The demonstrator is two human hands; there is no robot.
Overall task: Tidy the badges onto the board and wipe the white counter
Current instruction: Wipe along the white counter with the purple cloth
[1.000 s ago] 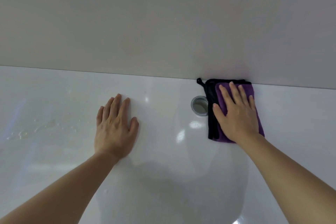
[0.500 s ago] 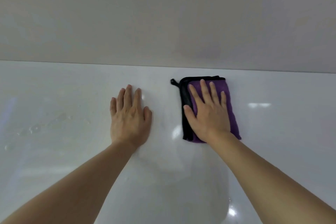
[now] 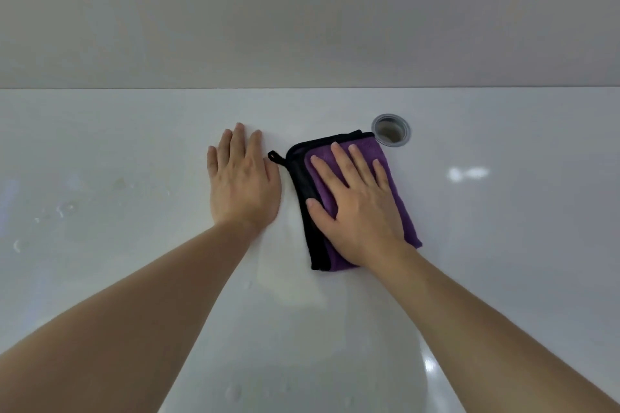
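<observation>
A folded purple cloth (image 3: 401,204) with a black edge and a small hanging loop lies flat on the glossy white counter (image 3: 503,245). My right hand (image 3: 355,204) presses down on it with straight, spread fingers. My left hand (image 3: 241,181) rests flat on the bare counter just left of the cloth, fingers straight and pointing away from me. No badges and no board are in view.
A round metal-rimmed hole (image 3: 391,130) sits in the counter just beyond the cloth's far right corner. A plain grey wall (image 3: 302,10) rises behind the counter. Water droplets and smears (image 3: 63,209) lie at the left.
The cloth under my right hand has slid left and toward me, away from the wall, uncovering the metal-rimmed hole. My left hand stays flat on the counter.
</observation>
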